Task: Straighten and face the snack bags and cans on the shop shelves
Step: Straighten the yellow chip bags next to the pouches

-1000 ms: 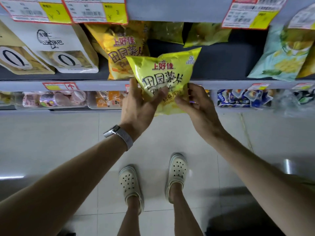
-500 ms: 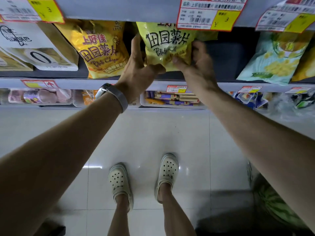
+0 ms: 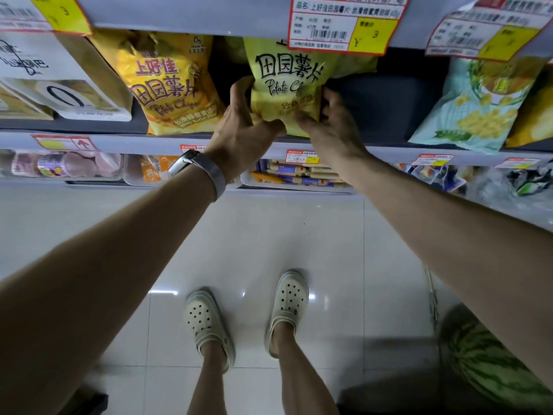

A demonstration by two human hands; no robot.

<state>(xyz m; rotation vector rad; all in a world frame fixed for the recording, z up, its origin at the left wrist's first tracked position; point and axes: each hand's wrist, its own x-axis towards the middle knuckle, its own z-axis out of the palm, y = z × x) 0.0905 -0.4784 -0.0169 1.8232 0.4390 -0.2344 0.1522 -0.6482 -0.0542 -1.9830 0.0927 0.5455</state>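
Shop shelf [image 3: 179, 139], left hand [image 3: 242, 136], right hand [image 3: 332, 127] gripping upright green chip bag [image 3: 287, 85] between them

Four snack bags [image 3: 288, 85] on this shelf, possibly more behind; two hands [image 3: 242, 136].

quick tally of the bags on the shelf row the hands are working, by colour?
Orange-yellow chip bag: 1
Lime-yellow chip bag, held by left hand and right hand: 1
Pale blue-green snack bag: 1
Brown-and-white bag: 1
Total: 4 clearly visible; others behind or at the edges are too hidden to count.
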